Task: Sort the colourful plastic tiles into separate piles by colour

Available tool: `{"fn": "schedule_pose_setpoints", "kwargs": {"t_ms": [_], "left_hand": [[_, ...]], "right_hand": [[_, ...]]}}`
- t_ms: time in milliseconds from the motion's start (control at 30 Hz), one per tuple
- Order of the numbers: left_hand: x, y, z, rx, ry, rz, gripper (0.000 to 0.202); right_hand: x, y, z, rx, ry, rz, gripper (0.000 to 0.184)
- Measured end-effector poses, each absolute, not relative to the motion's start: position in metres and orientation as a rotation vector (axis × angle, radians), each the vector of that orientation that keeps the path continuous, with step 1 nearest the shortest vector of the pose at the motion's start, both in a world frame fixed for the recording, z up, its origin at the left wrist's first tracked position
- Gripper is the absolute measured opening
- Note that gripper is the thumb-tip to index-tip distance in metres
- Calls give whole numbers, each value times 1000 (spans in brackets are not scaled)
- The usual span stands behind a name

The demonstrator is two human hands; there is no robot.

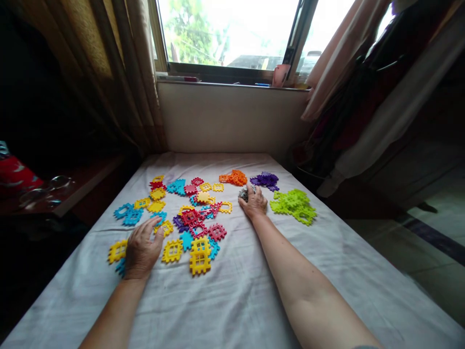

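Note:
My left hand [143,247] is low over the sheet on the left, fingers apart and slightly curved, with nothing visible in it. Beside it lie a yellow window-shaped interlocking building piece [118,251] and a blue one, partly under the wrist. Further right, my right hand [255,202] curls over a small heap of grey interlocking pieces [243,194], thumb on the left side; most of the heap is hidden under the fingers. Between the hands is a loose spread of mixed pieces, including a red piece [217,231] and stacked yellow window pieces [200,257].
Orange pieces [236,177], purple pieces [265,180] and lime-green pieces [295,206] form separate heaps around my right hand. Everything lies on a pale bedsheet [232,305]. Beyond are a wall and window; eyeglasses [60,182] rest on a side table at left.

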State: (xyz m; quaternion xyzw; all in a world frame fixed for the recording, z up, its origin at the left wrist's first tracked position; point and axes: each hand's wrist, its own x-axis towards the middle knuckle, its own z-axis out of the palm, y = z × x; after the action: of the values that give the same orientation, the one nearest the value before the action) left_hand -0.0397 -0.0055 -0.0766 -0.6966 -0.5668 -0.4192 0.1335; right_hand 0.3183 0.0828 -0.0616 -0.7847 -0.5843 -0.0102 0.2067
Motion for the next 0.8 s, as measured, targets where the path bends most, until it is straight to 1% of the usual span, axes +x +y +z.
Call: {"fn": "schedule_pose_setpoints", "kwargs": {"t_ms": [100, 200, 333, 433, 533, 600, 667, 733, 800], "left_hand": [[-38, -7, -76, -2021, -1732, -1246, 33], [-37, -8, -74, -2027, -1826, -1280, 34], [-37, -10, -72, -1989, -1989, -1444, 32], [-39, -9, -71, -1878, -2146, -1717, 33], [-42, -7, -68, -1646, -2225, -2185, 42], [-46, -7, -64, -1474, -2229, -2471, 49], [-56, -7, -59, -1369, -2221, -2616, 52], [-71, -5, -55, -1385, -2232, -2586, 54], [-93, 2, -53, -1545, -2277, -2307, 52]], "right_hand": [[321, 93, -66, -2189, -1590, -56, 69], [321, 93, -68, -2151, -1575, -172, 68], [309, 84, -61, -2021, -1611, -307, 58], [287, 86, -51, -1824, -1770, -265, 50], [258, 102, -46, -1623, -1985, -55, 48], [240, 117, -45, -1647, -2004, 95, 47], [227, 131, -44, -1817, -1902, 195, 49], [218, 140, -43, -1992, -1801, 259, 51], [212, 142, -43, -2049, -1820, 299, 49]]}}
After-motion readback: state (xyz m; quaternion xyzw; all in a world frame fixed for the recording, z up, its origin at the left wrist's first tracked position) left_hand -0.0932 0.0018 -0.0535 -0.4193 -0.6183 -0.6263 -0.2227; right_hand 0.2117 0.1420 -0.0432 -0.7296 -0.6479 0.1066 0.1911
